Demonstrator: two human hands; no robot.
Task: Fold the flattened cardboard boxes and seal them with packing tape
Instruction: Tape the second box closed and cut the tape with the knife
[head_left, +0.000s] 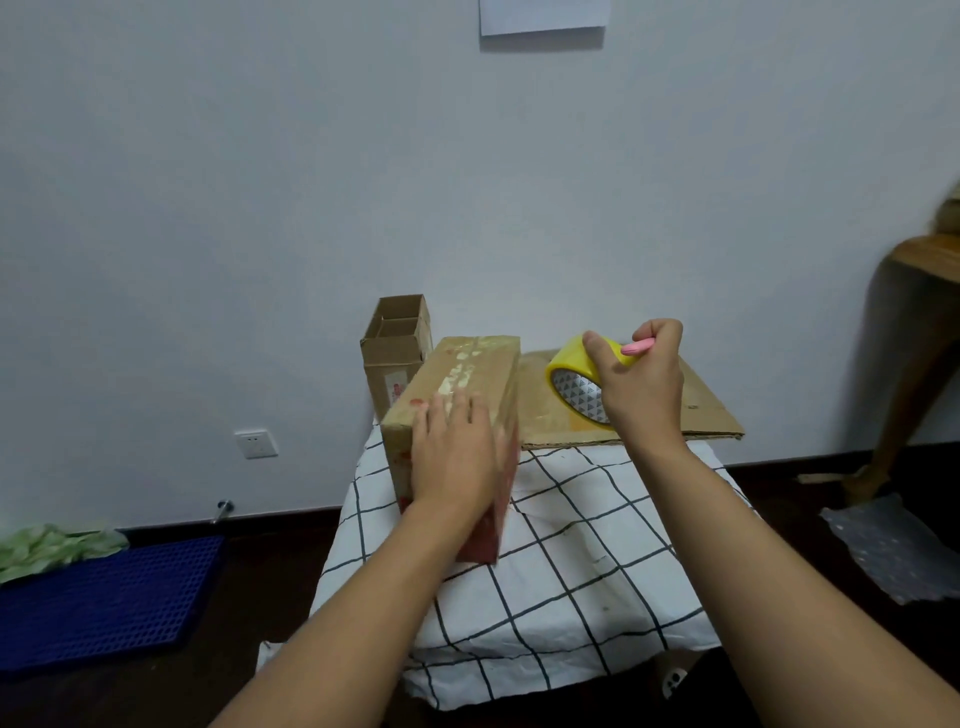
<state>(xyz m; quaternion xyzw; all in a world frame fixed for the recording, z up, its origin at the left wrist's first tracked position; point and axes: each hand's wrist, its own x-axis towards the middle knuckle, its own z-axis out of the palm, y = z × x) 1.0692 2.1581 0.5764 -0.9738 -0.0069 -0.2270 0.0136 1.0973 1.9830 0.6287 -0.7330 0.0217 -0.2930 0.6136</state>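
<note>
The cardboard box (457, 410) is standing folded on the checked cloth (571, 545), its top seam taped and patchy; the left hand (454, 457) is pressing flat on it, fingers spread; the right hand (641, 379) is gripping a yellow tape roll (571, 374) and a pink tool (638, 346); a flattened cardboard sheet (701, 410) is lying beneath that hand; an open box (397, 343) is standing beyond the left fingertips.

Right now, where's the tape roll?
In the head view, the yellow tape roll is gripped in the right hand, raised above the flattened cardboard, right of the folded box.
</note>
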